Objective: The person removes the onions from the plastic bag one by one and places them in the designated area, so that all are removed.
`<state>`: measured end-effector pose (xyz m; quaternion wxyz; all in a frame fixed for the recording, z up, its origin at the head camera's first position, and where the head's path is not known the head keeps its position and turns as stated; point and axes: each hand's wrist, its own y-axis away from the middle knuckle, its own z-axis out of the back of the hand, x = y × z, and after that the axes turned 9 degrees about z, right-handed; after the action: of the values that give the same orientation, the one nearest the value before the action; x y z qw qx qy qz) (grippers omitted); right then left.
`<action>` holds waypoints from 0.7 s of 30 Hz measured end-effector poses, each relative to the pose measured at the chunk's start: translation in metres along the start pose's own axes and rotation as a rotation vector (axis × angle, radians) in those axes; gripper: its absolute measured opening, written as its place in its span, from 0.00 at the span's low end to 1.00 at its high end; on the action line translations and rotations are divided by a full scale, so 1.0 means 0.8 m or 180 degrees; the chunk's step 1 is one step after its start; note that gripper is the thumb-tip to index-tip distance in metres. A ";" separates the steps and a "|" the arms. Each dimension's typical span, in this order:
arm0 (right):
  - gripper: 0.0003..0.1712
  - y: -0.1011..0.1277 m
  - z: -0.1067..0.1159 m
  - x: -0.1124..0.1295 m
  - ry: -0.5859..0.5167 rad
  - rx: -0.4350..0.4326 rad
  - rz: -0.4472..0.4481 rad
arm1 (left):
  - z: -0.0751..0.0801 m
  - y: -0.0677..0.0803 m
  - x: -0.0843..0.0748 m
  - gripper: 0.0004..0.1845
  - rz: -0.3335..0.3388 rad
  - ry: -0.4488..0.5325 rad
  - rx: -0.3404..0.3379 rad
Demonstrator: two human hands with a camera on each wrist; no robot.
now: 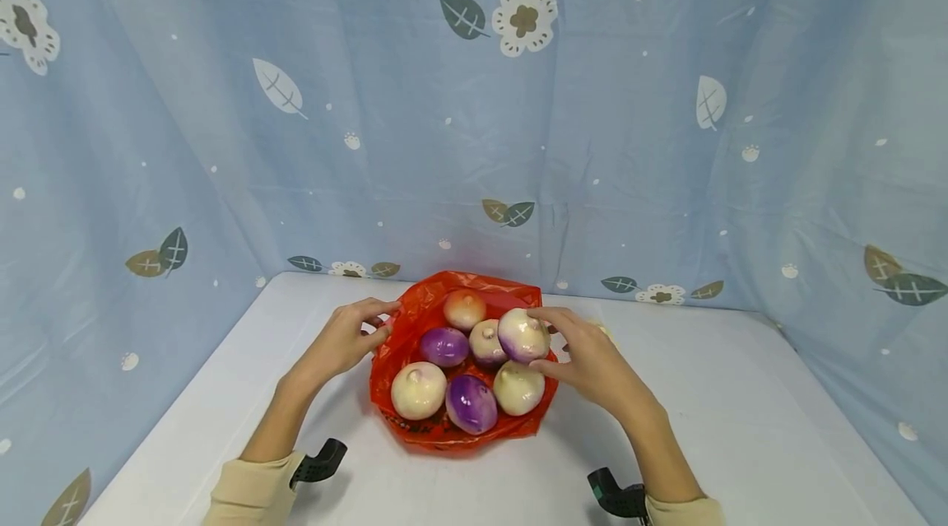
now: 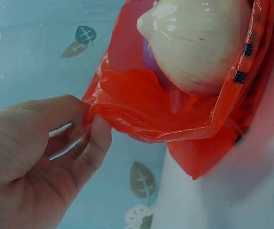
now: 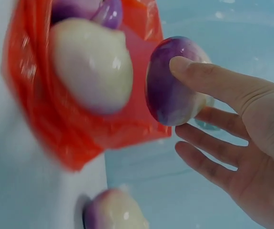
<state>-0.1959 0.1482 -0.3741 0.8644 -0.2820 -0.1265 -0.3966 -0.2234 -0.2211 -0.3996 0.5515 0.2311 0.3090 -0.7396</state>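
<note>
A red plastic bag lies open on the white table and holds several round bulbs, some cream, some purple. My left hand pinches the bag's left rim between thumb and forefinger; the left wrist view shows this left hand on the red film below a cream bulb. My right hand grips a purple-and-white bulb at the bag's right side. In the right wrist view the thumb of the right hand lies over that bulb, fingers spread behind it.
Another purple-and-cream bulb lies on the table outside the bag, near my right hand. Blue cloth printed with leaves and flowers closes in the table at the back and both sides. Black wrist mounts sit on my forearms.
</note>
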 end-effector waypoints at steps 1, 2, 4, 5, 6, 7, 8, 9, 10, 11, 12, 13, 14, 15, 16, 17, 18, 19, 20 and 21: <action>0.40 0.002 0.002 -0.003 0.0024 0.0003 -0.0010 | 0.000 0.000 0.000 0.19 -0.0001 0.0009 0.0001; 0.40 0.005 0.005 -0.006 0.0058 0.0004 -0.0026 | 0.001 0.000 0.000 0.19 -0.0002 0.0014 0.0002; 0.39 0.011 0.010 -0.012 0.0103 0.0004 -0.0057 | 0.001 0.001 0.000 0.19 -0.0005 0.0018 0.0002; 0.40 0.014 0.013 -0.015 0.0118 0.0006 -0.0079 | 0.002 0.001 -0.001 0.19 -0.0005 0.0017 0.0004; 0.40 0.017 0.015 -0.018 0.0123 0.0001 -0.0094 | 0.002 0.001 -0.001 0.19 -0.0001 0.0014 0.0001; 0.40 0.020 0.018 -0.021 0.0129 -0.0014 -0.0108 | 0.003 0.001 -0.001 0.19 -0.0003 0.0010 -0.0004; 0.40 0.023 0.021 -0.024 0.0131 -0.0032 -0.0117 | 0.003 0.001 -0.001 0.19 0.0009 0.0006 -0.0009; 0.40 0.026 0.024 -0.027 0.0120 -0.0049 -0.0134 | 0.003 0.001 -0.001 0.19 0.0019 0.0001 -0.0015; 0.40 0.029 0.026 -0.030 0.0126 -0.0061 -0.0136 | 0.003 0.002 -0.001 0.20 0.0027 -0.0007 -0.0019; 0.40 0.032 0.028 -0.033 0.0132 -0.0077 -0.0139 | 0.003 0.002 -0.002 0.20 0.0018 -0.0020 -0.0018; 0.40 0.035 0.030 -0.036 0.0138 -0.0088 -0.0142 | 0.003 0.002 -0.002 0.20 0.0031 -0.0028 -0.0023; 0.40 0.038 0.031 -0.040 0.0161 -0.0095 -0.0144 | 0.003 0.002 -0.002 0.20 0.0040 -0.0032 -0.0023; 0.40 0.041 0.033 -0.043 0.0177 -0.0093 -0.0149 | 0.003 0.002 -0.002 0.20 0.0058 -0.0029 -0.0025; 0.40 0.044 0.034 -0.046 0.0215 -0.0088 -0.0155 | 0.003 0.002 -0.002 0.20 0.0061 -0.0031 -0.0021; 0.40 0.046 0.036 -0.049 0.0248 -0.0092 -0.0151 | 0.003 0.002 -0.003 0.20 0.0061 -0.0032 -0.0017; 0.40 0.049 0.038 -0.051 0.0272 -0.0100 -0.0154 | 0.003 0.002 -0.003 0.20 0.0056 -0.0030 -0.0014; 0.40 0.052 0.040 -0.054 0.0301 -0.0113 -0.0156 | 0.002 0.002 -0.003 0.20 0.0071 -0.0025 -0.0012; 0.40 0.054 0.042 -0.057 0.0328 -0.0134 -0.0148 | 0.002 0.001 -0.003 0.20 0.0059 -0.0022 -0.0011; 0.40 0.057 0.044 -0.059 0.0343 -0.0151 -0.0142 | 0.002 0.001 -0.003 0.20 0.0049 -0.0019 -0.0009; 0.40 0.059 0.046 -0.061 0.0366 -0.0168 -0.0141 | 0.002 0.001 -0.003 0.20 0.0037 -0.0020 -0.0006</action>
<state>-0.1918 0.2248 -0.3845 0.8535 -0.2786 -0.0723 -0.4343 -0.2217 -0.2208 -0.3966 0.5569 0.2301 0.3066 -0.7369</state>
